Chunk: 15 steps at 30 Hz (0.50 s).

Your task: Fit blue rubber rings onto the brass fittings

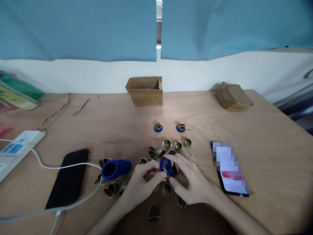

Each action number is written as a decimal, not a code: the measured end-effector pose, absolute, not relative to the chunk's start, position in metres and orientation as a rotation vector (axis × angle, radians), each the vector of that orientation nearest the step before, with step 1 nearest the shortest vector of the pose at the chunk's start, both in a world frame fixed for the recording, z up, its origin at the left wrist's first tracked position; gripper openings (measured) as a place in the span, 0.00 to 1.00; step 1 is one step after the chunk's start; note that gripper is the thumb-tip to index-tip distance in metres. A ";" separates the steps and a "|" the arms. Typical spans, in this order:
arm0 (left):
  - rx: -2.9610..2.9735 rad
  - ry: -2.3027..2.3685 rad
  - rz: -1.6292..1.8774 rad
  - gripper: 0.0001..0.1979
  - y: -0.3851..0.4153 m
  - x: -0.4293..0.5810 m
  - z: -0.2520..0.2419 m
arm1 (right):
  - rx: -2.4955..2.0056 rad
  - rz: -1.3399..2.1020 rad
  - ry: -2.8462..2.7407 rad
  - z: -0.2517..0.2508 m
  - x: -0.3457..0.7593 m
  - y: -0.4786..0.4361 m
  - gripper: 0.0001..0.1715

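Between my two hands is a blue ring (pixel 166 165), its open centre tilted toward me. My left hand (pixel 144 181) pinches the ring's left edge between thumb and fingertips. From the other side, my right hand (pixel 189 179) has its fingers curled round the ring's right part, where a second blue rim shows. Around and under the hands lie several round brass-coloured metal pieces with a bar across each (pixel 166 189). A stack of blue rings forming a tube (pixel 116 169) lies on its side left of my left hand. Beyond the hands rest two blue rings with metal pieces set in them (pixel 181 127).
An open cardboard box (pixel 148 96) stands at the back, with a crumpled cardboard box (pixel 233 96) at back right. A dark phone (pixel 68 178), white cable (pixel 95 191) and power strip (pixel 18 150) lie left. A lit phone (pixel 231 169) lies right on the wooden table (pixel 271 147).
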<state>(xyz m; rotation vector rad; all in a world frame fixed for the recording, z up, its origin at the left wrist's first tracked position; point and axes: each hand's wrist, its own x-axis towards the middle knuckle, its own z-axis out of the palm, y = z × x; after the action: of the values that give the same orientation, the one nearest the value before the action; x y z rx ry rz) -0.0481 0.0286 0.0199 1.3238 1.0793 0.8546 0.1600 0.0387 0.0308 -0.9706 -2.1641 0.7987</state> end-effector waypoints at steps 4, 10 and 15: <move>1.487 1.120 0.837 0.08 0.029 -0.048 0.018 | -1.008 0.665 -2.194 0.024 0.156 0.038 0.29; 1.541 1.232 0.886 0.09 0.031 -0.051 0.018 | -1.184 0.736 -2.164 0.036 0.174 0.047 0.20; 1.705 1.385 0.922 0.11 0.034 -0.051 0.018 | -1.336 0.837 -2.418 0.039 0.189 0.054 0.13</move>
<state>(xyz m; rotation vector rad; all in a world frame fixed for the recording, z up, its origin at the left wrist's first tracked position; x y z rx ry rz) -0.0515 0.0338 0.0175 1.7050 1.3851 0.9224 0.1886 0.0540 0.0395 -1.3361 -2.4184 0.8369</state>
